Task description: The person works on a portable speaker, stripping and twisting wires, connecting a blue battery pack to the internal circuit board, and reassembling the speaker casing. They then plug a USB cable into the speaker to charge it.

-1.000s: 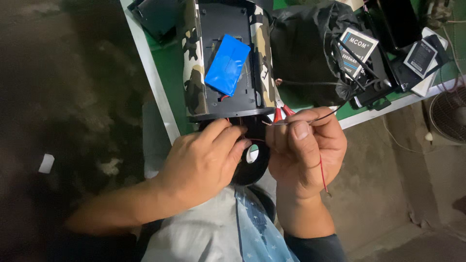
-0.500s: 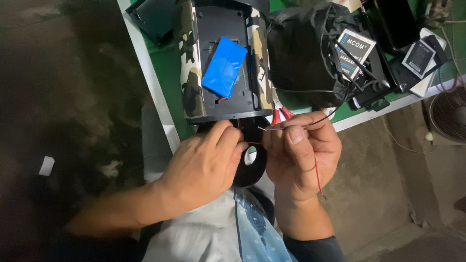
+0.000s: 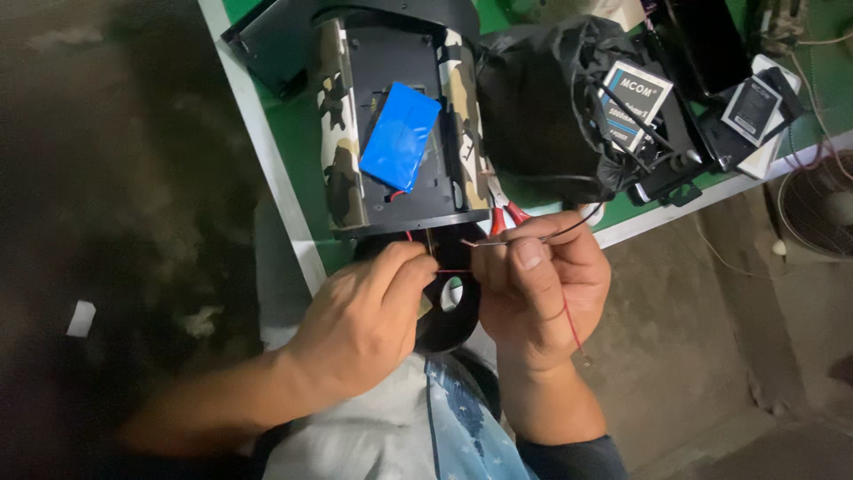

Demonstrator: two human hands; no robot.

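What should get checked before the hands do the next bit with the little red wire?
1. Left hand pinches the thin red wire: ok.
2. Right hand grips the wire's other side: ok.
3. Wire ends touching or joined: cannot tell, fingers hide them.
4. Blue battery pack lies flat in the camouflage casing: ok.
5. Red-handled pliers within reach beside the right hand: ok.
6. Loose red wire tail hangs free below the right hand: ok.

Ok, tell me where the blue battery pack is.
In the head view, the blue battery pack lies inside the open camouflage case on the green table, above both hands and left of the black bag.
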